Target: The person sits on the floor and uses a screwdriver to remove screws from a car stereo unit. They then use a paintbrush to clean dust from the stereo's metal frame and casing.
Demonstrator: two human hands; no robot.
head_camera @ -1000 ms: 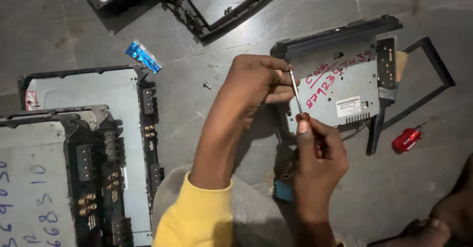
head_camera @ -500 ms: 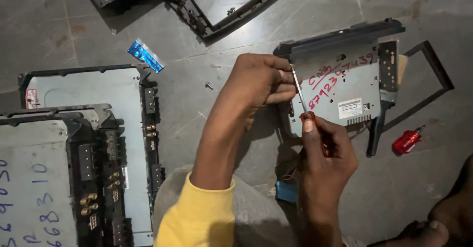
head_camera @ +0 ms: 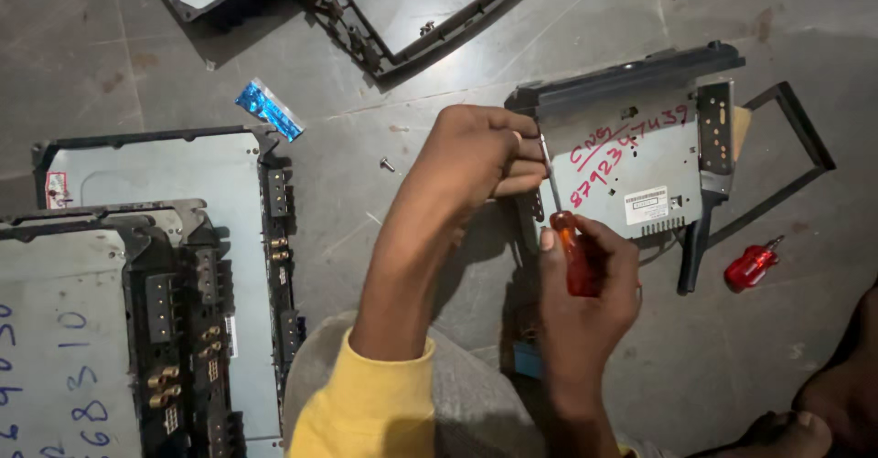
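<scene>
Two hands on one screwdriver (head_camera: 569, 239) | right hand (head_camera: 590, 293) grip clamped on its red handle | left hand (head_camera: 476, 156) grip pinches the shaft | tip at grey metal unit (head_camera: 640, 161), floor, 1 o'clock | small red screwdriver (head_camera: 752, 266) at 3 o'clock.

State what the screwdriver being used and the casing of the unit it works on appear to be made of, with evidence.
Screwdriver: handle looks like translucent red-orange plastic, glossy; shaft a thin, bright metal rod. Unit casing: probably sheet metal, matt grey, with folded edges and vent slots; its dark front frame looks like plastic.
</scene>
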